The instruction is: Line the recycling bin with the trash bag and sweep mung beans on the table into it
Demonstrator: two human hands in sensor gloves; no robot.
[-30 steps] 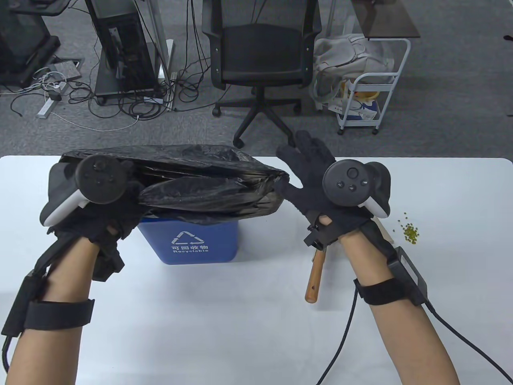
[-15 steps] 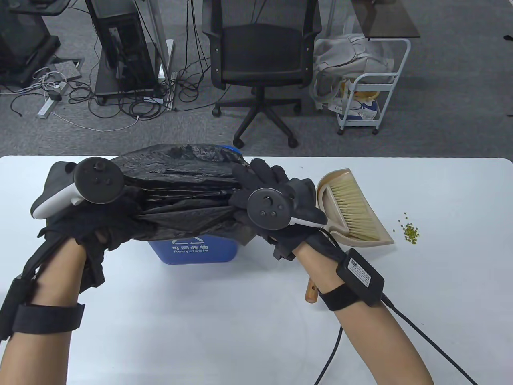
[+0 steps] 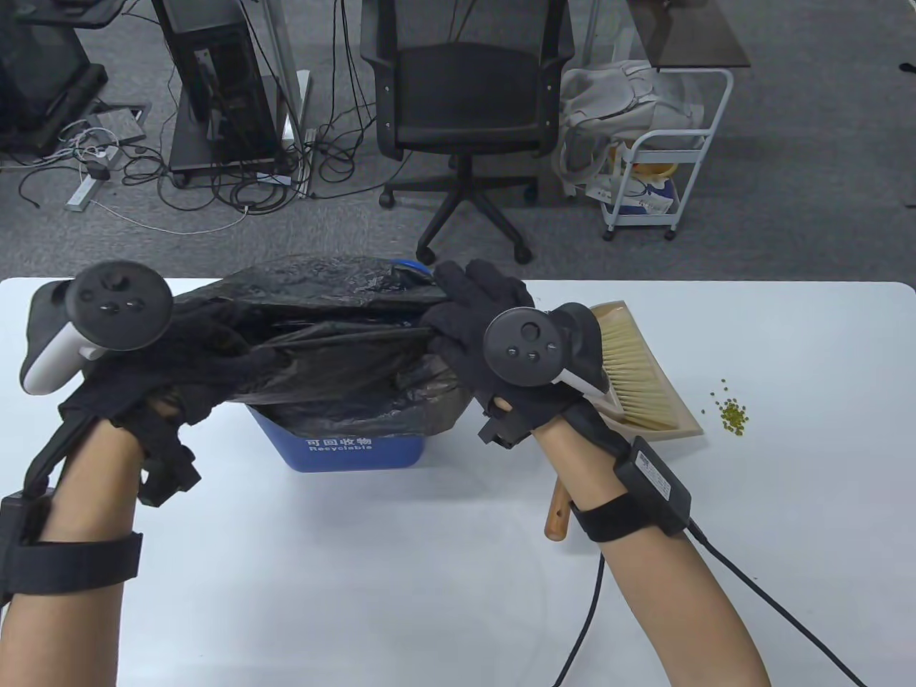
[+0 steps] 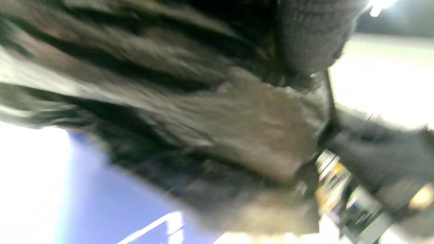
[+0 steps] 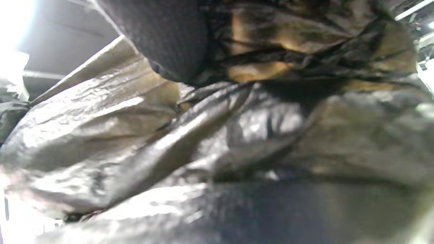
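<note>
A black trash bag [image 3: 336, 343] lies bunched over the top of the blue recycling bin [image 3: 351, 447] in the table view. My left hand [image 3: 193, 361] grips the bag's left edge, and my right hand [image 3: 465, 315] grips its right edge near the bin's far right corner. The stretched film fills the left wrist view, bag [image 4: 203, 118], and the right wrist view, bag [image 5: 210, 135], where a gloved finger [image 5: 169, 37] presses into it. A small heap of green mung beans [image 3: 731, 413] sits on the table to the right. A brush in a beige dustpan [image 3: 640, 390] lies just right of my right hand.
The brush's wooden handle [image 3: 557, 515] pokes out under my right wrist. A glove cable [image 3: 594, 615] trails toward the front edge. Beyond the white table [image 3: 787, 501], an office chair [image 3: 465, 107] and a white cart [image 3: 651, 157] stand on the floor.
My right hand moved in from beside the bin and took hold of the bag's right edge. My left hand pulled left, stretching the bag wider over the bin.
</note>
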